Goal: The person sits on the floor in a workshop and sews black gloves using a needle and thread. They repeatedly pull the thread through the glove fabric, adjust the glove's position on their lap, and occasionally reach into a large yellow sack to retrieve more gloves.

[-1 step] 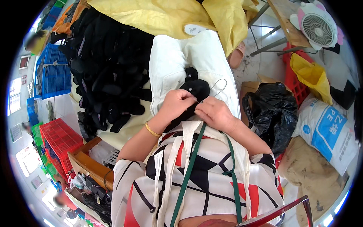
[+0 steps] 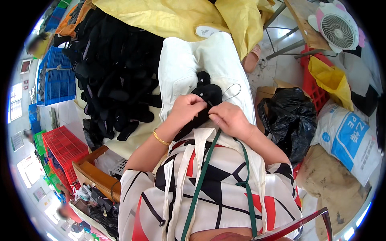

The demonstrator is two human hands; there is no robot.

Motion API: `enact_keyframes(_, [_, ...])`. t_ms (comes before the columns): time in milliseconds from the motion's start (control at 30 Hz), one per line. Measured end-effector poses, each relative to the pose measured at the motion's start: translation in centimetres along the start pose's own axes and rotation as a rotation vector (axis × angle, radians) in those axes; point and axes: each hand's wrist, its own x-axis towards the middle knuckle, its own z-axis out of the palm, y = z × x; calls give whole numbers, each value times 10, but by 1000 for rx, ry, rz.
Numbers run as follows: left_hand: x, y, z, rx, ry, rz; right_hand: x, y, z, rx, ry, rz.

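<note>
Over my lap in white trousers (image 2: 189,64), my two hands meet on a black sock (image 2: 208,93). My left hand (image 2: 187,107), with a gold bangle on the wrist, grips the sock from the left. From the right, my right hand (image 2: 229,118) pinches it with thumb and finger. A thin wire hook (image 2: 232,91) sticks out of the sock toward the right. To my left lies a big heap of black socks (image 2: 116,72).
A yellow sack (image 2: 181,16) lies ahead of my knees. To the right are a black plastic bag (image 2: 289,116), a white printed sack (image 2: 348,136), a red crate (image 2: 311,82) and a white fan (image 2: 337,26). On my left stand blue (image 2: 56,76) and red (image 2: 64,148) crates.
</note>
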Motion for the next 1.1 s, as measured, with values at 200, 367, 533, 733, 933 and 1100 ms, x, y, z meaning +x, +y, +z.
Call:
enact_keyframes(200, [2,-10,-14,-639,-107,-178,16,2,-11,136,-91,303])
enact_keyframes(367, [-4,1,-14,24,-10,-89,36,8,5,-248,3,19])
enact_keyframes(533, [-8,-7,-12,259,102,259,45,25,16,-389,-70,-95])
enact_keyframes(733, [8,-21,-21,-182,-8,-19,43,26,25,-169,-20,-4])
enact_keyframes(933, [-4,-15,-4,308,128,325,34,33,28,530,44,387])
enact_keyframes(1100, [-4,-15,3,768,264,689,11,52,-25,1124,426,750])
